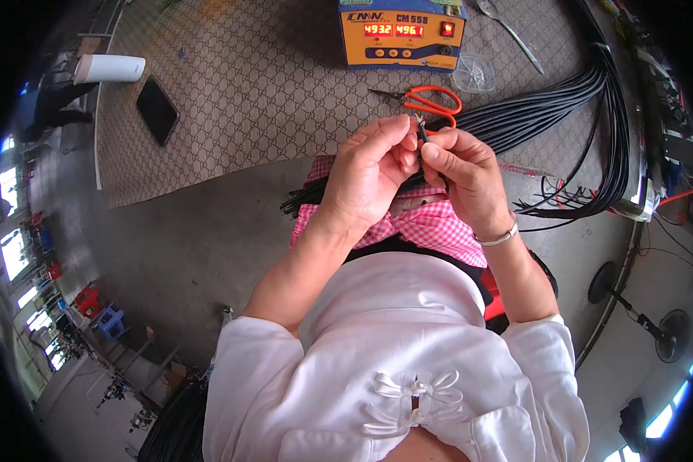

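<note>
In front of my chest, above the table's near edge, both my hands meet at a black cable (423, 132). My right hand (470, 173) pinches the cable between thumb and forefinger. My left hand (369, 165) has its thumb and forefinger closed at the cable's top end, where small thin wires seem to stick out; the fingers partly cover them. Just beyond my fingertips lie scissors with orange handles (453, 115), blades pointing left. A thick bundle of black cables (531, 108) stretches across the table on the right. More black cables (300, 199) rest on my lap over a pink checked cloth (454, 231).
An orange and blue box with a red display (400, 38) stands at the back, beside a clear dish (474, 73). A metal spoon (512, 35) lies farther right. At the left are a dark phone (158, 110) and a white tumbler (115, 68) on the patterned table cover (246, 100).
</note>
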A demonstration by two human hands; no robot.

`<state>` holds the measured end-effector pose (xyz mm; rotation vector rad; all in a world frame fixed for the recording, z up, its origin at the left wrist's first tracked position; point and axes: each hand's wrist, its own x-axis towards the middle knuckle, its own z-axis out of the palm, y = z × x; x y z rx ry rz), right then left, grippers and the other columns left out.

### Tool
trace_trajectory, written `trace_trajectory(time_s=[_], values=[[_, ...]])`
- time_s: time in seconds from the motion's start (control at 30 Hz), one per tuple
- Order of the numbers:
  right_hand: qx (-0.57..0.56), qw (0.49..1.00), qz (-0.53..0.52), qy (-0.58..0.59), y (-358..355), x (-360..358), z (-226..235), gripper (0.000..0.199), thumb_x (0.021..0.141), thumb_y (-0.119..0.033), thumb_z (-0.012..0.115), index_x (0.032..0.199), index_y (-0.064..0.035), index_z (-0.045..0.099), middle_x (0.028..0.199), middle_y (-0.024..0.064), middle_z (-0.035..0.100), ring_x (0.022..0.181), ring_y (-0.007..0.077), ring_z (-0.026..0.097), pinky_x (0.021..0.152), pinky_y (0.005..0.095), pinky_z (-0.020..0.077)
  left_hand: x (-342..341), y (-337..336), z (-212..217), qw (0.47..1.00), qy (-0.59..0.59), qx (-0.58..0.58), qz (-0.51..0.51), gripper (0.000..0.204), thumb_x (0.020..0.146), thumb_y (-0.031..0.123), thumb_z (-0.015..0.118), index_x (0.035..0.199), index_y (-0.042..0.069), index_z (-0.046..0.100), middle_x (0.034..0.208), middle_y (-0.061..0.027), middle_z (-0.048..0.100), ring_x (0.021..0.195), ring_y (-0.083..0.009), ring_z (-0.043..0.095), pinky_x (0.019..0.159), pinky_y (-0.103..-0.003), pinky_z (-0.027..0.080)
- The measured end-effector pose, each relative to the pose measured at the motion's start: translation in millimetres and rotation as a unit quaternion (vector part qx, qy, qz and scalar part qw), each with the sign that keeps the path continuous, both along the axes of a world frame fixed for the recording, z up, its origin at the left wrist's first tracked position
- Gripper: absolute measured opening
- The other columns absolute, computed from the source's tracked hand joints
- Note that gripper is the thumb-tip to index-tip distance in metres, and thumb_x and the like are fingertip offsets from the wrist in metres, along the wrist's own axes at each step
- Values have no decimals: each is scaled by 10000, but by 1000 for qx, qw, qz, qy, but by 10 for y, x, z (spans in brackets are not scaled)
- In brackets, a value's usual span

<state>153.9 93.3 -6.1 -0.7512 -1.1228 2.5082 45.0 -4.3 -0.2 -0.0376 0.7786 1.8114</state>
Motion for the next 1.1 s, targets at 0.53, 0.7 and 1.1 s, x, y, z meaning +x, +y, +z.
trace_trajectory(time_s=[0.53,0.7,1.1], values=[[503,854,-1,-133,727,141,126,83,737,-42,648,793,10,615,703,31,564,615,97,517,562,221,407,-65,-29,-48,997,4,-78,-4,203,855,185,542,901,-8,586,701,-17,528,601,-96,467,549,-218,386],[731,655,41,-188,1199,84,160,111,709,-76,609,805,-25,632,710,91,531,625,256,538,583,313,442,-61,-104,-119,993,47,-109,-10,175,853,158,545,903,-5,585,714,-8,538,600,-66,471,549,-185,396],[847,437,156,-261,1408,-137,-6,44,706,-60,522,690,-34,554,771,91,523,694,278,564,614,363,462,-23,-159,-245,985,76,-150,-45,184,852,186,547,907,14,581,712,16,521,596,-41,459,550,-160,382]])
